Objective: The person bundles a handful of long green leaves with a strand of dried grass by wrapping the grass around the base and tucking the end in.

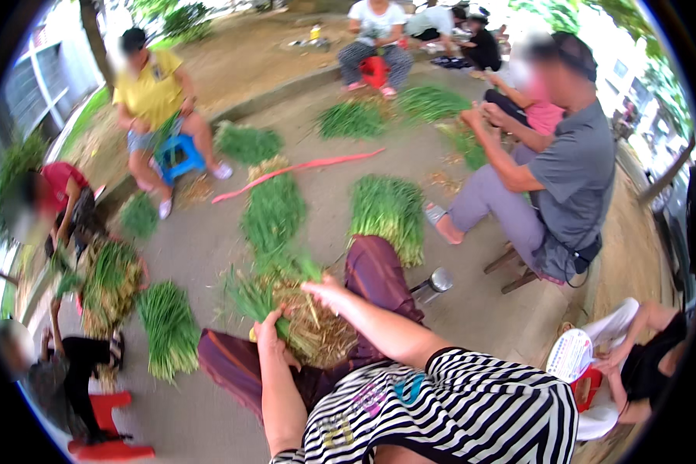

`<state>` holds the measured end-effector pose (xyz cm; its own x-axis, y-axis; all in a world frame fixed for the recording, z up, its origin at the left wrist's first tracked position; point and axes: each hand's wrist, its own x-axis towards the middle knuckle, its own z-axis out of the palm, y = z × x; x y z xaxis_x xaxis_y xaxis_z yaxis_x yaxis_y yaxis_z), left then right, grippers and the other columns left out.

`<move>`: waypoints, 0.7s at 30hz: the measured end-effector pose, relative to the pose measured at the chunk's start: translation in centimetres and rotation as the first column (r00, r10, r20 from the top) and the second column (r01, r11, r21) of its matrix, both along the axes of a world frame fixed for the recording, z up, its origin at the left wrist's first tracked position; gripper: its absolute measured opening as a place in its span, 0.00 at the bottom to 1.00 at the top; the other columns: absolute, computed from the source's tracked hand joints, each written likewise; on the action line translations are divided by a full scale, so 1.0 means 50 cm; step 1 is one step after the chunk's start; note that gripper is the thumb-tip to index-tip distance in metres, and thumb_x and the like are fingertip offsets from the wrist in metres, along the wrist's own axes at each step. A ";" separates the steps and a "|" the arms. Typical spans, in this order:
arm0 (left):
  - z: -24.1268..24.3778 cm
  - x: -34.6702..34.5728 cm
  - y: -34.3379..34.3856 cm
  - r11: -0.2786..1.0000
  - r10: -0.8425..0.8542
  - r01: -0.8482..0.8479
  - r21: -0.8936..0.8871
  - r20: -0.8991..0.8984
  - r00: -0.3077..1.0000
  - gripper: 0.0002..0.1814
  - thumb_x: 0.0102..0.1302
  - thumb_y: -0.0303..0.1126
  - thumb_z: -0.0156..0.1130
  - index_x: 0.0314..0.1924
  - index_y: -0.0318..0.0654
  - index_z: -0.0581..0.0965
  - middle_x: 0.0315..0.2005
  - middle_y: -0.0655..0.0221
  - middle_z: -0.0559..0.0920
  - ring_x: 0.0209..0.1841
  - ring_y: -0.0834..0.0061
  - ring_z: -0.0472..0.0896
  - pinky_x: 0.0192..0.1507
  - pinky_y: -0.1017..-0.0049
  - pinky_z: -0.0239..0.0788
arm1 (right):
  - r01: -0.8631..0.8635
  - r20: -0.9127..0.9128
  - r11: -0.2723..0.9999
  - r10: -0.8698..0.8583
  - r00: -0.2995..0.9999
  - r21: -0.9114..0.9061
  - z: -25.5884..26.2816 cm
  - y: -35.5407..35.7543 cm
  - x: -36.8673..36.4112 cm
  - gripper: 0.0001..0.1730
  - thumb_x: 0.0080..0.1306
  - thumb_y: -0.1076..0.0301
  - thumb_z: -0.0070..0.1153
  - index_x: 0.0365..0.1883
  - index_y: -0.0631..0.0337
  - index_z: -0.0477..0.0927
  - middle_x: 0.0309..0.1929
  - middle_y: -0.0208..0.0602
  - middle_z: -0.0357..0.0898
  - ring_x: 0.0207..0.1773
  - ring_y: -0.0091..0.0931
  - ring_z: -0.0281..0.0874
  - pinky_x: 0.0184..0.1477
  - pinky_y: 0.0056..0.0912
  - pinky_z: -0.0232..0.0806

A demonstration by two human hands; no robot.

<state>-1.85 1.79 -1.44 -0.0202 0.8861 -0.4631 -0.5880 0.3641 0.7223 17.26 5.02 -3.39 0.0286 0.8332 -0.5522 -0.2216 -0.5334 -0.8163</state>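
My left hand (271, 333) is closed around a bunch of long green stalks (248, 297), which look like garlic chives; their leafy ends point up and left. Just right of it, my right hand (327, 294) pinches a few blurred green blades (308, 265). Beneath both hands, between my knees, lies a heap of dry, straw-coloured trimmings (319, 330). Beyond my hands a long pile of chives (274, 211) stretches away over the pavement. A thick neat stack of chives (387, 211) lies in front of my right knee.
A metal flask (439, 281) stands beside my right leg. A red strip (301, 167) crosses the long pile. Another chive bundle (167, 327) lies to the left. A person on a blue stool (180, 156) and one in grey (574, 145) sit nearby; a hand fan (569, 355) is at right.
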 end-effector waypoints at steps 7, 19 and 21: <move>0.000 -0.012 0.002 0.991 0.070 -0.080 0.104 0.096 0.993 0.18 0.57 0.21 0.56 0.48 0.22 0.74 0.41 0.53 0.82 0.41 0.59 0.82 0.47 0.65 0.75 | 0.166 -0.201 0.986 -0.161 0.966 0.010 -0.002 0.005 0.033 0.21 0.54 0.54 0.70 0.36 0.55 0.75 0.25 0.25 0.70 0.18 0.14 0.60 0.13 0.14 0.50; -0.008 -0.038 0.009 0.972 0.207 -0.223 0.078 0.179 0.962 0.05 0.58 0.24 0.61 0.35 0.32 0.76 0.32 0.63 0.83 0.35 0.68 0.82 0.40 0.69 0.75 | 0.265 -0.234 0.956 -0.232 0.944 0.122 0.051 -0.002 0.016 0.13 0.60 0.60 0.65 0.37 0.53 0.74 0.29 0.23 0.73 0.22 0.11 0.64 0.15 0.11 0.50; -0.019 -0.044 0.012 0.966 0.240 -0.252 0.058 0.169 0.956 0.06 0.58 0.23 0.61 0.36 0.32 0.76 0.32 0.62 0.82 0.36 0.68 0.82 0.41 0.68 0.75 | 0.289 -0.239 0.947 -0.250 0.938 0.142 0.047 0.000 0.015 0.14 0.60 0.60 0.65 0.38 0.53 0.74 0.29 0.23 0.74 0.22 0.11 0.64 0.15 0.11 0.50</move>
<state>-4.05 2.36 -2.39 -0.1739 0.8962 -0.4081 -0.7618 0.1402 0.6325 18.03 5.02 -1.05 0.1621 0.8934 -0.4190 -0.5177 -0.2846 -0.8069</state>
